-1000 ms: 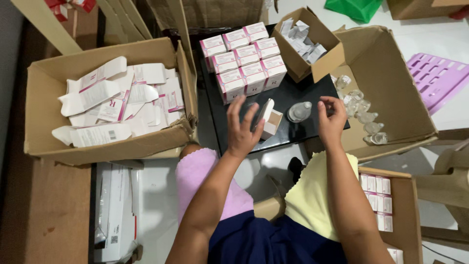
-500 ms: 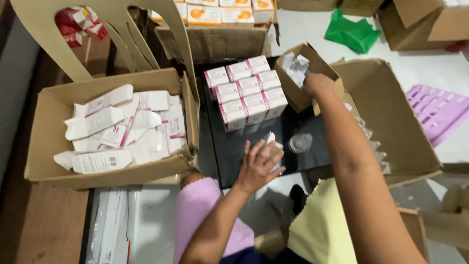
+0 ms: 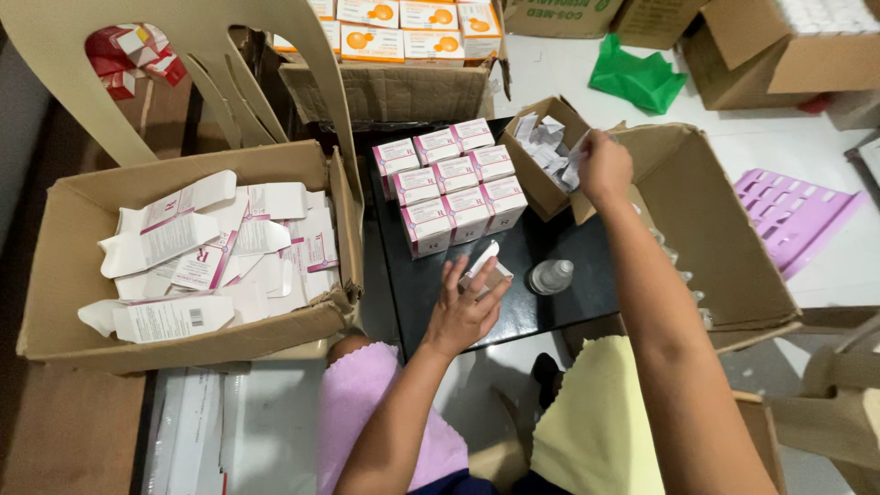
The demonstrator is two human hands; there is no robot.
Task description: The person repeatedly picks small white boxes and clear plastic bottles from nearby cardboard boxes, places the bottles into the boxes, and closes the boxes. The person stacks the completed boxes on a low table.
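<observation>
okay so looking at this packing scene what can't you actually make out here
- Head view: what the right hand grips in the small carton of folded leaflets; its fingers cover it.
- The small open box under the left hand: contents hidden by fingers and flap.
- The vials in the large carton: mostly behind the right forearm.
- The clear bottle: too small to tell whether it is capped.

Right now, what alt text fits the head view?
A person's left hand holds a small open carton on a black tray while the right hand reaches into a cardboard box of folded leaflets. A small bottle stands nearby.
</observation>
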